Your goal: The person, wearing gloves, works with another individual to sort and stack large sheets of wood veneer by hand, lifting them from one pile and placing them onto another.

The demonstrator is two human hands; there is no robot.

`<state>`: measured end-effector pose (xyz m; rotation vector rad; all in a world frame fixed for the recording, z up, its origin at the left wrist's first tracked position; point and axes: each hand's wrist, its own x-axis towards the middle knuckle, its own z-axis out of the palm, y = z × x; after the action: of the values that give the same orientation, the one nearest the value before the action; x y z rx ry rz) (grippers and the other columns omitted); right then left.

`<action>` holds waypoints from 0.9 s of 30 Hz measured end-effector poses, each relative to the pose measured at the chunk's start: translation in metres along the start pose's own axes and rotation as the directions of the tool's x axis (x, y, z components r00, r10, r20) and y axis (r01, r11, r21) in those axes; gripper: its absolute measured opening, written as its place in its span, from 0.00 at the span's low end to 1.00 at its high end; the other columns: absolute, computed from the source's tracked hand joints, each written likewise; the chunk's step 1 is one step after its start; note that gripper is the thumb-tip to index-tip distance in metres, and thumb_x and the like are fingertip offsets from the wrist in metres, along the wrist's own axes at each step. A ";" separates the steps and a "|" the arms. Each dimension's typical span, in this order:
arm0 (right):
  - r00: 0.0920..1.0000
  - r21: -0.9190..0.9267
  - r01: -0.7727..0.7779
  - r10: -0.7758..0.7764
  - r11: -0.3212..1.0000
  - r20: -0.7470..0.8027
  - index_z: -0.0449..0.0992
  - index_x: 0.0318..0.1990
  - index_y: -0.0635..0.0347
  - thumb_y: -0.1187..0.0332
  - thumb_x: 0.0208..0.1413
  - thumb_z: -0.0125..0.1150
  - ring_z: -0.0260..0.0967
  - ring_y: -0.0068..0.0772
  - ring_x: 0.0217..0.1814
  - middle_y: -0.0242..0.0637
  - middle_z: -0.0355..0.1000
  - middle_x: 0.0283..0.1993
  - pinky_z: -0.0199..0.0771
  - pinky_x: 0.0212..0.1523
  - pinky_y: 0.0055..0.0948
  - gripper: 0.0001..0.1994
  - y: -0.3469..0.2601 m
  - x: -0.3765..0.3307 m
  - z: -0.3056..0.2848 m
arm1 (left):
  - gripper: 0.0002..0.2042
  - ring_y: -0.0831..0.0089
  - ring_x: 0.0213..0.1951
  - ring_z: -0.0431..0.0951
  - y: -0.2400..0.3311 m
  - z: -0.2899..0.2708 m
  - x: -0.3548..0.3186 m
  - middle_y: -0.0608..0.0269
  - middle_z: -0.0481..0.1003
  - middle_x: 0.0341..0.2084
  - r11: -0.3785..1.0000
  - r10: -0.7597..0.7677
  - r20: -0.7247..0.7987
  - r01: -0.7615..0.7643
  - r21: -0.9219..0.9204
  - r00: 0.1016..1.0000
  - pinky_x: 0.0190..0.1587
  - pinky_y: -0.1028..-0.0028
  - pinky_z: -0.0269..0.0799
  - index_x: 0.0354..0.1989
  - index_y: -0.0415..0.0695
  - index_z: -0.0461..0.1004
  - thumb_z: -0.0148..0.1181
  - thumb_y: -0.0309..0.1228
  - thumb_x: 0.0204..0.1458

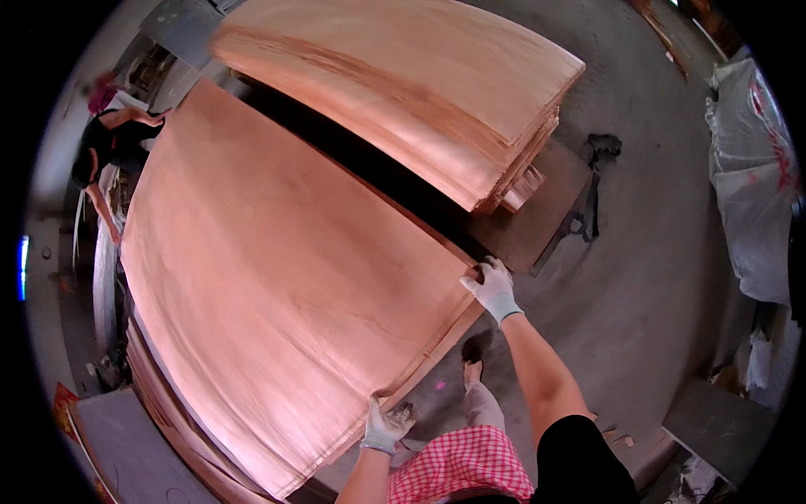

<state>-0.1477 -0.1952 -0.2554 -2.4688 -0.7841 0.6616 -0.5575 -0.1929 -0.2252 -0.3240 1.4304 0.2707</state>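
Observation:
A large reddish-tan wood veneer sheet (277,244) lies on top of a stack, spread out ahead and to the left of me. My right hand (494,290), in a whitish glove with a light blue cuff, grips the sheet's near right corner. At the near edge, closer to my body, my left hand (388,425) holds on with its thumb over the rim. That glove is also whitish, with dirty fingertips, and its fingers are partly hidden. Across the stack at the far left, another person (109,147) in dark clothes has both hands at the sheet's opposite edge.
Beyond a dark gap stands a second veneer stack (403,76) on a low board (537,202). Plastic-wrapped goods (751,181) stand at the right. A grey box-like surface (126,445) is at lower left, and a dark panel (722,428) at lower right. Grey floor (646,252) lies between.

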 end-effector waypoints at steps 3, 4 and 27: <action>0.998 -0.026 0.053 -0.052 0.998 0.024 0.77 0.45 0.59 0.44 0.48 0.61 0.49 0.51 0.71 0.46 0.61 0.65 0.45 0.69 0.46 0.27 -0.002 0.002 0.008 | 0.41 0.50 0.49 0.69 0.014 0.009 0.015 0.45 0.68 0.45 0.996 0.018 -0.037 -0.021 -0.081 0.999 0.55 0.48 0.66 0.53 0.37 0.63 0.42 0.68 0.51; 0.996 -0.070 0.086 -0.087 0.994 -0.007 0.77 0.44 0.59 0.45 0.48 0.62 0.49 0.52 0.71 0.46 0.61 0.65 0.45 0.69 0.47 0.26 -0.004 -0.003 0.004 | 0.40 0.50 0.48 0.69 0.017 0.014 0.015 0.45 0.69 0.44 0.994 0.009 -0.049 -0.014 -0.104 0.999 0.55 0.48 0.67 0.53 0.37 0.63 0.43 0.67 0.51; 0.954 0.060 0.171 -0.150 0.983 -0.260 0.76 0.47 0.52 0.57 0.58 0.53 0.55 0.48 0.67 0.42 0.67 0.60 0.46 0.69 0.49 0.15 -0.020 -0.044 0.022 | 0.28 0.50 0.49 0.70 0.013 0.034 0.014 0.46 0.69 0.49 0.911 0.146 -0.178 -0.202 -0.358 0.973 0.54 0.51 0.70 0.49 0.37 0.66 0.50 0.53 0.57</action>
<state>-0.2004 -0.2020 -0.2484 -2.3247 -0.8281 0.3027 -0.5294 -0.1681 -0.2357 -0.5376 1.5537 0.6845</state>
